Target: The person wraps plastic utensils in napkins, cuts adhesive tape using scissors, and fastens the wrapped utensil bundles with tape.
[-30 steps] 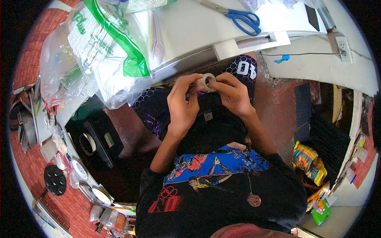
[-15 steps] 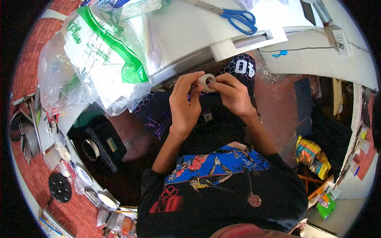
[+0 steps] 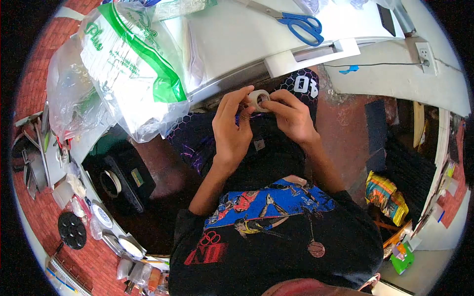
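The left hand (image 3: 232,123) and right hand (image 3: 296,121) grip a small pale ring-shaped roll (image 3: 254,98) between them, its hole turned toward the right hand.

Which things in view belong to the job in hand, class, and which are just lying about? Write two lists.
Job in hand:
small pale roll
left hand and right hand, holding it

Apparently just lying about:
blue-handled scissors
green-striped plastic bag
yellow packet

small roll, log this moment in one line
left hand: holding roll | right hand: fingers on roll | scissors: on white surface
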`<state>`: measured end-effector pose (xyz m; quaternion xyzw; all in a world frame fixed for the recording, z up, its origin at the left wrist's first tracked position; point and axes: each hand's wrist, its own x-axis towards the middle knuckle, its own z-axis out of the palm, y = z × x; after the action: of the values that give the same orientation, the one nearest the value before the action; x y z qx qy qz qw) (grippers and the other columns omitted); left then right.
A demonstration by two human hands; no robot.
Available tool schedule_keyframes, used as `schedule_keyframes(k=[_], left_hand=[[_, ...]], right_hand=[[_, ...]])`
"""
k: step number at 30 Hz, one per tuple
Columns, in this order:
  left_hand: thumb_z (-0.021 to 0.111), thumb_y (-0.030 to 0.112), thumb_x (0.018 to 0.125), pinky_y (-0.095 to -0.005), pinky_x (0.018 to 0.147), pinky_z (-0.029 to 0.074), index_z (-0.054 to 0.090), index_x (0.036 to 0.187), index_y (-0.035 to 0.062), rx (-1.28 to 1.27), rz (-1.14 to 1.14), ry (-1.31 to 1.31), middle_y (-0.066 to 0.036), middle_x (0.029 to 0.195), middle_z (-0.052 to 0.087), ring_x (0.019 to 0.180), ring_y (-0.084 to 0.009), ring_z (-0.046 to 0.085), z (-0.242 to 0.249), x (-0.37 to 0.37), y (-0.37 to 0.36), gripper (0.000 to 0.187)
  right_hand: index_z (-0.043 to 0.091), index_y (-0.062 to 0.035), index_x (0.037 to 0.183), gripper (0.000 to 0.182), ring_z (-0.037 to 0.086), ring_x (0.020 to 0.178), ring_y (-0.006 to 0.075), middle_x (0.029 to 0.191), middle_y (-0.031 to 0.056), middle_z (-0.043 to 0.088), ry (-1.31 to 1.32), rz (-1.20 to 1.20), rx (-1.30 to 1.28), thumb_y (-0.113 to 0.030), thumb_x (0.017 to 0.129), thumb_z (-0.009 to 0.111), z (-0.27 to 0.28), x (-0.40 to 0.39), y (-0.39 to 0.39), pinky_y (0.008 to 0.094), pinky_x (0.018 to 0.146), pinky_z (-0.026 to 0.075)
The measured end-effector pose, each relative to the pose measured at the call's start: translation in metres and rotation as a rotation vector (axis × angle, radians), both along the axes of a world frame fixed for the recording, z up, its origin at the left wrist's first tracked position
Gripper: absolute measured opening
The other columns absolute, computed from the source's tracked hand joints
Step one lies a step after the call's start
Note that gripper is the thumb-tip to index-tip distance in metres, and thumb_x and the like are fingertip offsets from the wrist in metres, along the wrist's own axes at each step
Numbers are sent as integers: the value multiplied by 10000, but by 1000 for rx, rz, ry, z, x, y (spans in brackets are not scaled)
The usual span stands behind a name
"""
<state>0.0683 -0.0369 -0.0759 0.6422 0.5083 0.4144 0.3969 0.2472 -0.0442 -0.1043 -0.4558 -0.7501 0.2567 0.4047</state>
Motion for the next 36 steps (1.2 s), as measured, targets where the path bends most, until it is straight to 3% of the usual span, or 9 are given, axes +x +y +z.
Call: schedule_keyframes(k=[5, 10, 14, 19, 24, 28, 33, 36], left_hand=[[598, -135, 839, -257, 793, 494, 611, 1232, 46, 23, -22, 84, -74, 999, 596, 921, -160, 590, -4, 0, -1, 433], [617, -125, 840, -279, 855, 516, 608, 1271, 56, -46, 126, -144, -74, 1032, 670, 904, -142, 630, 9, 10, 3, 468], [637, -111, 845, -291, 883, 527, 627, 1253, 39, 59, 80, -26, -83, 1060, 703, 942, -147, 657, -4, 1, 0, 434], [684, -122, 797, -301, 823, 557, 693, 1122, 0, 24, 145, -94, -145, 1050, 710, 916, -192, 693, -4, 1, -5, 347], [675, -113, 819, -285, 831, 550, 686, 1109, -39, -127, 90, -165, -135, 996, 717, 903, -174, 684, -5, -11, 2, 299], [664, -116, 832, -276, 840, 546, 680, 1082, -75, -202, 34, -191, -127, 985, 713, 905, -161, 673, -6, -17, 6, 254], [666, -106, 830, -256, 814, 530, 693, 1013, -46, -101, 46, -130, -92, 940, 709, 876, -137, 662, -12, -14, 11, 194], [640, -113, 834, -250, 781, 515, 671, 966, -25, -22, 40, -60, -75, 903, 694, 837, -127, 647, -9, -11, 17, 161]], right_hand=[[663, -22, 1069, 413, 641, 887, 328, 995, 143, 595, 19, -4, -13, 132, 694, 585, 2, -2, 0, 370, 724, 534], [665, -22, 1068, 403, 640, 885, 323, 998, 142, 599, 22, -30, -38, 131, 703, 587, 5, -3, 1, 370, 730, 533], [666, -22, 1065, 398, 638, 886, 318, 996, 139, 597, 9, -30, -38, 130, 705, 589, 1, -3, 2, 368, 734, 532], [668, -18, 1061, 389, 639, 881, 316, 994, 137, 593, 7, -9, -42, 123, 707, 591, 1, -3, 2, 370, 730, 532], [667, -9, 1053, 367, 641, 870, 318, 990, 141, 594, -20, 18, -43, 111, 713, 597, -1, 1, 0, 370, 728, 533], [686, 1, 1011, 334, 641, 831, 276, 955, 133, 613, -4, 36, 8, 143, 720, 603, 0, 1, 0, 342, 713, 528], [687, -8, 1008, 338, 639, 825, 276, 958, 130, 613, 11, 16, 9, 142, 715, 615, -2, 0, 2, 340, 711, 527], [661, 1, 1050, 348, 635, 864, 330, 979, 155, 591, 10, 29, -1, 106, 724, 596, 0, 0, 5, 372, 743, 532]])
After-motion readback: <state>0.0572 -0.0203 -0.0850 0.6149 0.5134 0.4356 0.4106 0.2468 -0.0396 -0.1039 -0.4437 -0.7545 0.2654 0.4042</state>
